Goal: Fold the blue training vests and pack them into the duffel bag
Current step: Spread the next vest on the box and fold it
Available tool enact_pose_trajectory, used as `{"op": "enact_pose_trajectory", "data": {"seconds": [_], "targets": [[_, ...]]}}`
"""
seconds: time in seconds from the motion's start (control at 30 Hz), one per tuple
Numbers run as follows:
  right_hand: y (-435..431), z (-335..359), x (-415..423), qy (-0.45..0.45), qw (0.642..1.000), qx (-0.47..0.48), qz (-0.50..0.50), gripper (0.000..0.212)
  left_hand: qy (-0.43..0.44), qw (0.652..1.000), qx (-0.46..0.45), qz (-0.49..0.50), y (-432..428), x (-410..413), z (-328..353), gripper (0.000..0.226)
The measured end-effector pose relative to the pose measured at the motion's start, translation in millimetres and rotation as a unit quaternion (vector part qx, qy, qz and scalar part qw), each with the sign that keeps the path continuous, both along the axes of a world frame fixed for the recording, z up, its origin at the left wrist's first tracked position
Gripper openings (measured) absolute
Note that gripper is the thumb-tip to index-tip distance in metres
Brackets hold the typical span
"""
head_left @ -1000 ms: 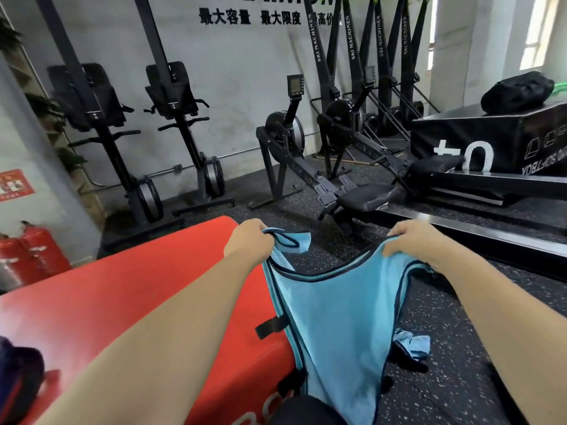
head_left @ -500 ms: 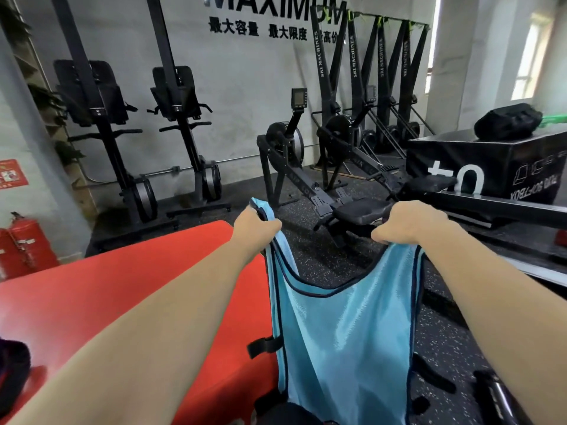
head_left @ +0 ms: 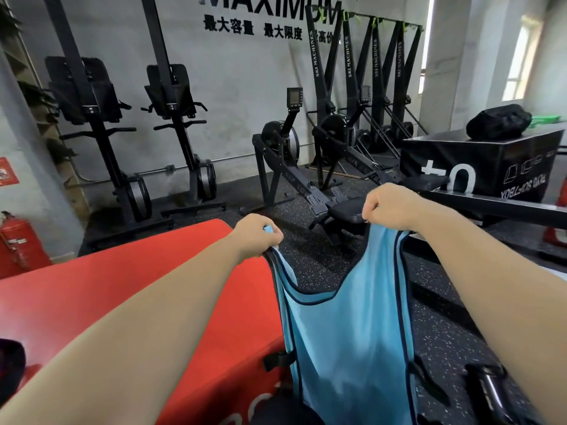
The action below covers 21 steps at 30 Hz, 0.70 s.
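Observation:
A light blue training vest (head_left: 349,342) with dark trim hangs in the air in front of me, spread by its two shoulder straps. My left hand (head_left: 256,236) grips the left strap, just past the right edge of the red box. My right hand (head_left: 388,207) grips the right strap, a little higher and farther out. The vest's lower part runs out of the frame at the bottom. A dark bag edge (head_left: 10,360) shows at the far left on the red box; I cannot tell whether it is the duffel.
A red soft box (head_left: 101,289) fills the lower left. Rowing machines (head_left: 282,167) and ski machines stand along the back wall. A black box (head_left: 491,167) with a black bag (head_left: 498,121) on top sits at the right. A fire extinguisher (head_left: 18,240) stands far left.
Both hands have lifted the vest higher and drawn the straps apart, so it hangs flatter. The view has tilted upward, and the blue cloth on the floor is out of sight.

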State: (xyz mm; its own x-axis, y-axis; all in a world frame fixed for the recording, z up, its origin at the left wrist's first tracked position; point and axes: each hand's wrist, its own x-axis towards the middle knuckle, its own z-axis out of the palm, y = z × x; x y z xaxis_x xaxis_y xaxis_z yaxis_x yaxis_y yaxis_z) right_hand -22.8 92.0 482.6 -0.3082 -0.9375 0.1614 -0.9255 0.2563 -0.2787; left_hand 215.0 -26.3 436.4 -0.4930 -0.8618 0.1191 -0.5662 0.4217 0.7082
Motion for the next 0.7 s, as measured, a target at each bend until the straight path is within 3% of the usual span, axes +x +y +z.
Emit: {"op": "enact_pose_trajectory", "data": {"seconds": [0.13,0.23,0.4,0.57,0.7], "targets": [[5.6,2.7,-2.3,0.022,0.998,-0.058,0.018,0.018,-0.001,0.993,0.111,-0.034,4.3,-0.2,5.2,0.018],[5.1,3.5,-6.0,0.07,0.994,-0.082,-0.03,0.018,-0.072,0.98,0.157,-0.099,12.9,0.7,13.3,0.023],[5.6,-1.6,-12.2,0.101,0.988,-0.09,-0.068,0.018,-0.2,0.979,0.032,-0.037,16.2,3.7,10.4,0.028],[10.1,-3.9,-10.5,0.047,0.995,-0.054,-0.064,0.012,-0.152,0.987,-0.039,0.018,5.1,-2.9,-1.1,0.016],[14.0,-3.6,-12.5,0.116,0.989,-0.021,-0.092,0.014,-0.099,0.994,-0.04,0.028,1.0,-11.6,-3.9,0.003]]}}
